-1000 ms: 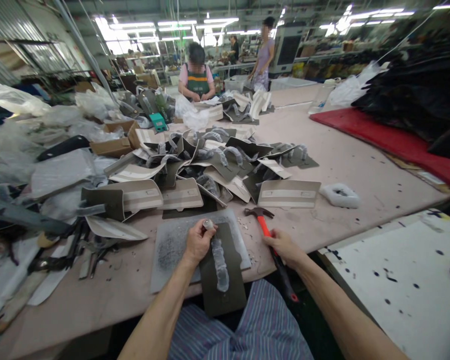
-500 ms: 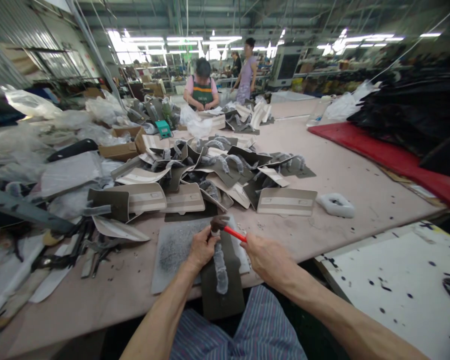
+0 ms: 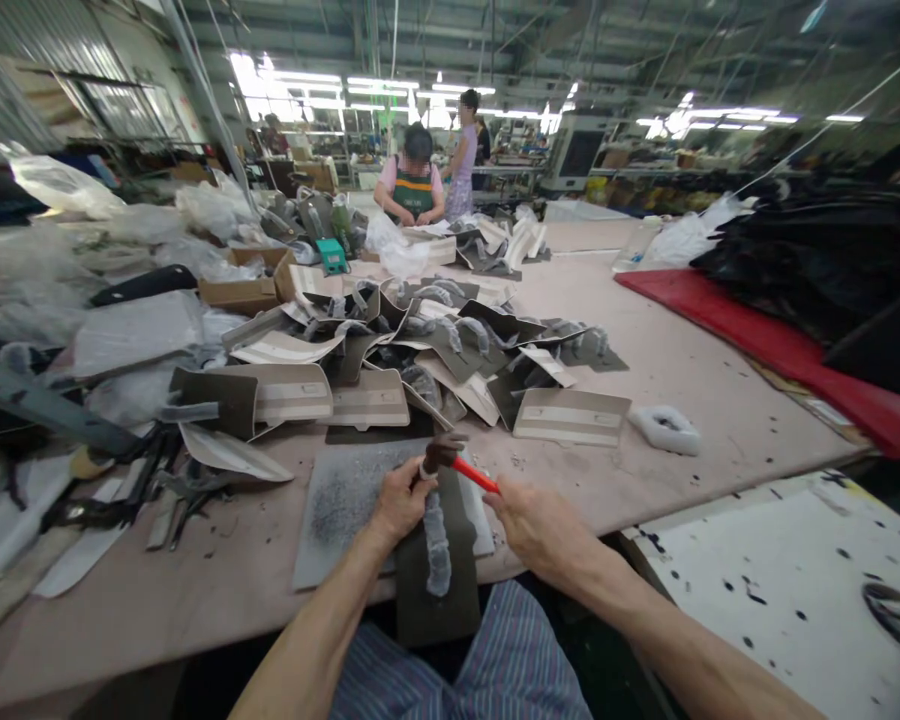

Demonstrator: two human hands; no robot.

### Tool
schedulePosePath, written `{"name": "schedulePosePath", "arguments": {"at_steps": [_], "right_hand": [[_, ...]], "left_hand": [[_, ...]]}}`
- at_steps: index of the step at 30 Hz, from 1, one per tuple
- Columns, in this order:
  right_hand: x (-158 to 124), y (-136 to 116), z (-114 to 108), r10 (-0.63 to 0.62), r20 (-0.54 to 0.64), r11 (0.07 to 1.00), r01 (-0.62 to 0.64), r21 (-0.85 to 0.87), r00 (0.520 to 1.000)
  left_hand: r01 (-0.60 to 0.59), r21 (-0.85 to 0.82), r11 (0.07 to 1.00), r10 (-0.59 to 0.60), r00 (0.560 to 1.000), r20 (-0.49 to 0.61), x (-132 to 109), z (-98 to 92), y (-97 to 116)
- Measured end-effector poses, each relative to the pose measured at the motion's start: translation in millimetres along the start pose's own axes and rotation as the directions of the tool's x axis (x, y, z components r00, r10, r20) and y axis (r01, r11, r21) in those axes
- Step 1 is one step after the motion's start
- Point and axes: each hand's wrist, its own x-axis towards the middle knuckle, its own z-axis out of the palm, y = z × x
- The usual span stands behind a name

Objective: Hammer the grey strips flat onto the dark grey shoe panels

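My right hand (image 3: 536, 518) is closed around the red handle of a hammer (image 3: 471, 470). The hammer's head meets, or hovers just over, the top of a short light-coloured punch (image 3: 424, 471), which my left hand (image 3: 400, 502) pinches upright. Most of the punch is hidden by my fingers. Beneath lies a dark grey-green bag panel (image 3: 454, 590), its near end hanging over the table edge toward my lap. A carry handle (image 3: 436, 550) wrapped in clear plastic runs along that panel. Under the panel is a pale, worn slab (image 3: 326, 540).
Beyond the slab spreads a heap of similar panels (image 3: 457, 345) with wrapped handles. Hand tools (image 3: 180, 500) lie at left beside plastic bags (image 3: 142, 340). A white roll-shaped piece (image 3: 667, 430) sits at right, near a red board (image 3: 757, 350). A co-worker (image 3: 416, 180) works across the table.
The view has shifted slightly. My left hand still pinches the punch and my right still grips the hammer, whose head stays at the punch top. A standing person in the background moved left.
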Motion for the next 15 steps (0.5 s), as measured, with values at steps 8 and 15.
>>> {"name": "schedulePosePath", "arguments": {"at_steps": [8, 15], "right_hand": [[13, 75, 35, 0.282, 0.078, 0.958, -0.278, -0.066, 0.956], [4, 6, 49, -0.34, -0.003, 0.932, 0.336, -0.137, 0.94]], "left_hand": [[0.007, -0.075, 0.997, -0.007, 1.0, 0.002, -1, -0.2, -5], [0.062, -0.189, 0.98, -0.066, 0.998, -0.013, -1, 1.3, -2]]}}
